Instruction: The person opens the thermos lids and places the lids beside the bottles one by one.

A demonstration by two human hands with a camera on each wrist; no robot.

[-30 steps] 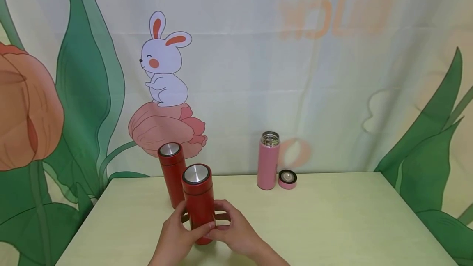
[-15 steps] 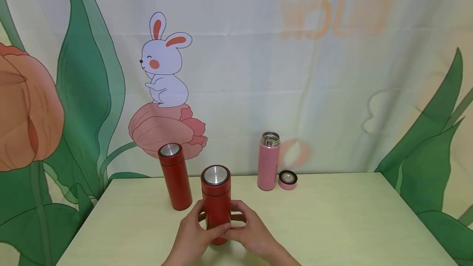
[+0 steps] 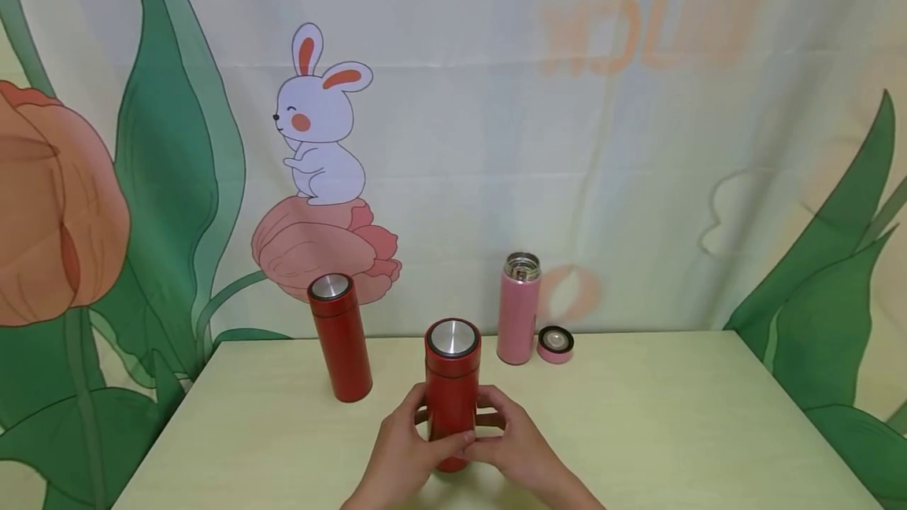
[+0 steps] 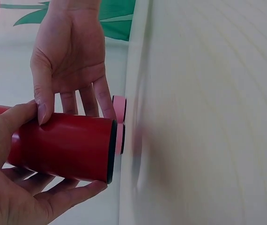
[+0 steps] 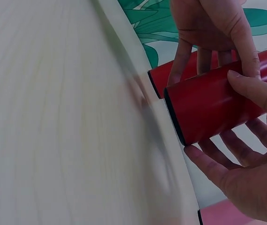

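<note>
Both of my hands hold a red thermos (image 3: 453,396) with a silver-topped cap, upright near the front middle of the table. My left hand (image 3: 405,443) grips its left side low down, thumb across the front. On the opposite side my right hand (image 3: 516,441) grips it, and the two thumbs meet at the front. The thermos's dark base (image 4: 111,152) is close over the tabletop, as the left wrist view shows. In the right wrist view, the fingers of my right hand (image 5: 253,180) curl round the lower body.
A second red thermos (image 3: 343,349) stands capped at the back left. Toward the back, right of the middle, is an uncapped pink thermos (image 3: 518,321) with its pink lid (image 3: 555,345) lying beside it. A printed curtain (image 3: 453,101) hangs behind the pale table (image 3: 673,415).
The held red thermos has moved to the right together with both hands, away from the other red thermos and closer to the pink one. The other items have stayed put.
</note>
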